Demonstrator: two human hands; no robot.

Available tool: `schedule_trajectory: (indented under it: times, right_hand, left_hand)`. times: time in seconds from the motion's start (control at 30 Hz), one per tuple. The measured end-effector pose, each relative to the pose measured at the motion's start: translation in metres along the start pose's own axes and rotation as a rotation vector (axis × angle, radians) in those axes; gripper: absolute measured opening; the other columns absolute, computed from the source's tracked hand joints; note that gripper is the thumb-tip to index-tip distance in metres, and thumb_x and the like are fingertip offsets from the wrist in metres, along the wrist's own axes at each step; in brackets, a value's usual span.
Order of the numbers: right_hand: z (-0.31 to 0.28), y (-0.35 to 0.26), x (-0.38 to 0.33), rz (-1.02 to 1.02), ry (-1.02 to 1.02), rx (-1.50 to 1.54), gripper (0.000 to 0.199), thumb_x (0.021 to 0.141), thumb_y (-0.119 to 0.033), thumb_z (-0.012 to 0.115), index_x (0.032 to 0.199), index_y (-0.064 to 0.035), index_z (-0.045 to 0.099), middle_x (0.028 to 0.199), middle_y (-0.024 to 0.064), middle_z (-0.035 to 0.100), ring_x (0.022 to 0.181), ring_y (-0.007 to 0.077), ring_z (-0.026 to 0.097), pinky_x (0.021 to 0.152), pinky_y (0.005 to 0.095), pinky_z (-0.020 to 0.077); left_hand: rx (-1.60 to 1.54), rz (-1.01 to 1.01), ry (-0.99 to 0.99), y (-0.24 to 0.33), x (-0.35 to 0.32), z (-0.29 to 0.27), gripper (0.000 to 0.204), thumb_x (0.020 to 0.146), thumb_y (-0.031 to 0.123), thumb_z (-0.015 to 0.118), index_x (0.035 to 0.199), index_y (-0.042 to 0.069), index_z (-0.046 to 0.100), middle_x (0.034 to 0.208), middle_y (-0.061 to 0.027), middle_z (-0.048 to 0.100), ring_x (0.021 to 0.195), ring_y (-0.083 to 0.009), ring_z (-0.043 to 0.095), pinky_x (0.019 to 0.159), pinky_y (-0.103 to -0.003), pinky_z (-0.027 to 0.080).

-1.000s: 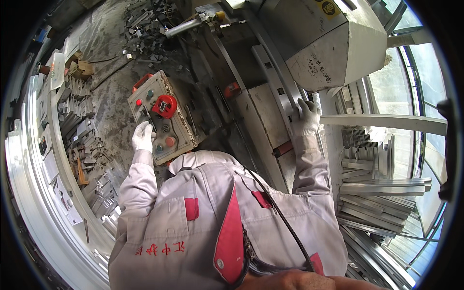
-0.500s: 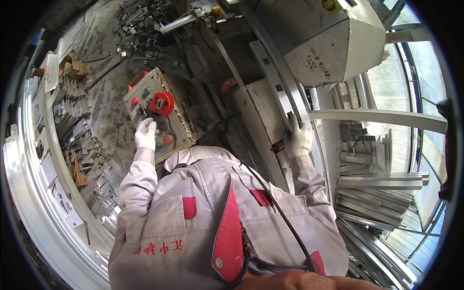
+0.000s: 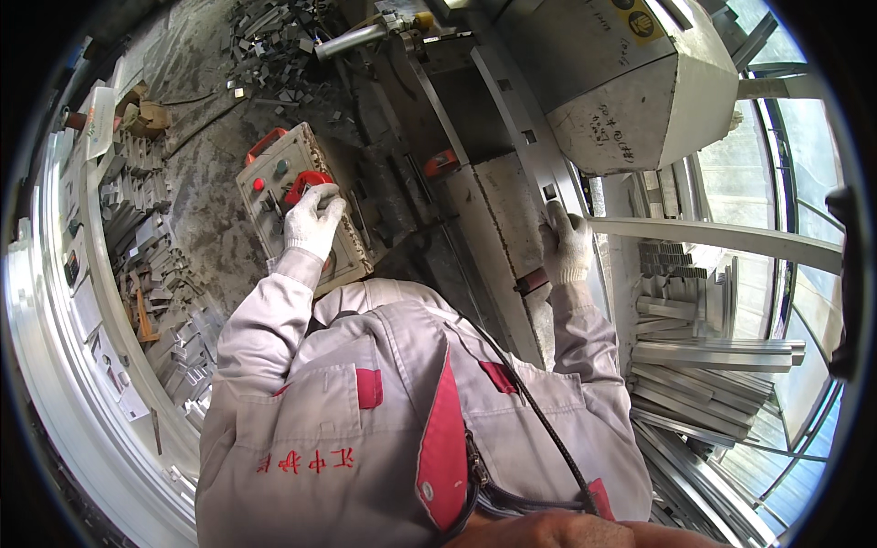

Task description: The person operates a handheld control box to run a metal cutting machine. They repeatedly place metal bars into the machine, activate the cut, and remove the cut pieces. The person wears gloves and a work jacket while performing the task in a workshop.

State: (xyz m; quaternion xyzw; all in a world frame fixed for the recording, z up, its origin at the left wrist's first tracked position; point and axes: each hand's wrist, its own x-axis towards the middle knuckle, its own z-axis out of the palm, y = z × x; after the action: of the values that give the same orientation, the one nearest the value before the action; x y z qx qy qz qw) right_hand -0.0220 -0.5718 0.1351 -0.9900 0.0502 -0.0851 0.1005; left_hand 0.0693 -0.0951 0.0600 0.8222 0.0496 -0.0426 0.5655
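My left hand (image 3: pixel 313 224), in a white knit glove, reaches over the control box (image 3: pixel 343 248) with its fingers bent round a red tape measure (image 3: pixel 309 183) lying on the panel. Part of the tape measure is hidden under the fingers. On the right, my gloved right hand (image 3: pixel 570 245) grips the near part of a long silver metal profile (image 3: pixel 519 114) with square slots. Its fingertips lie just below the nearest slot. The profile runs away from me along the machine bed (image 3: pixel 498 205), past a large grey machine housing (image 3: pixel 630 105).
Offcuts (image 3: pixel 274 50) are heaped on the floor at the far left. Short metal pieces (image 3: pixel 146 242) crowd the left side, beside long bright profiles (image 3: pixel 68 384). Stacked profiles (image 3: pixel 703 379) lie at the right, below a pale crossbar (image 3: pixel 722 235). A dark cable hangs over my jacket.
My left hand has moved from the panel's knobs up and right onto the tape measure. The slotted profile has slid away from me a little, with my right hand still at it.
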Motion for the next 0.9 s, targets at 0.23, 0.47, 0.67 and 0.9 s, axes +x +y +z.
schedule_trajectory:
  times: [0.23, 0.47, 0.67, 0.9]
  right_hand:
    - [0.026, -0.032, 0.096, -0.058, 0.047, -0.137, 0.041, 0.100, -0.034, 0.068, 0.141, -0.0304, 0.063, 0.119, 0.0204, 0.065, 0.108, 0.0461, 0.064, 0.087, 0.0571, 0.0568]
    - [0.038, -0.053, 0.118, 0.041, 0.074, -0.191, 0.038, 0.100, -0.036, 0.068, 0.138, -0.0325, 0.067, 0.121, 0.0192, 0.065, 0.112, 0.0440, 0.065, 0.087, 0.0555, 0.0587]
    - [0.030, -0.063, 0.121, 0.067, 0.018, -0.226, 0.035, 0.101, -0.037, 0.067, 0.134, -0.0282, 0.067, 0.119, 0.0187, 0.067, 0.110, 0.0419, 0.066, 0.086, 0.0544, 0.0587]
    - [0.023, -0.056, 0.116, 0.083, 0.025, -0.375, 0.048, 0.092, -0.041, 0.073, 0.136, -0.0223, 0.066, 0.123, 0.0169, 0.068, 0.112, 0.0422, 0.065, 0.090, 0.0549, 0.0561]
  left_hand:
    - [0.138, 0.079, -0.348, 0.101, 0.038, 0.086, 0.045, 0.092, 0.032, 0.077, 0.130, 0.010, 0.072, 0.113, -0.0148, 0.079, 0.099, -0.0300, 0.078, 0.093, -0.039, 0.060]
    - [0.113, 0.165, -0.408, 0.148, 0.107, 0.182, 0.076, 0.096, 0.040, 0.073, 0.160, 0.011, 0.044, 0.129, -0.0257, 0.073, 0.119, -0.0420, 0.071, 0.103, -0.046, 0.057]
    - [0.045, -0.061, -0.416, 0.176, 0.149, 0.252, 0.103, 0.100, 0.047, 0.069, 0.171, 0.008, 0.006, 0.143, -0.0297, 0.064, 0.125, -0.0456, 0.067, 0.104, -0.046, 0.056]
    - [-0.176, -0.178, -0.375, 0.179, 0.171, 0.279, 0.114, 0.095, 0.029, 0.077, 0.172, 0.006, -0.004, 0.149, -0.0259, 0.062, 0.136, -0.0379, 0.063, 0.109, -0.041, 0.054]
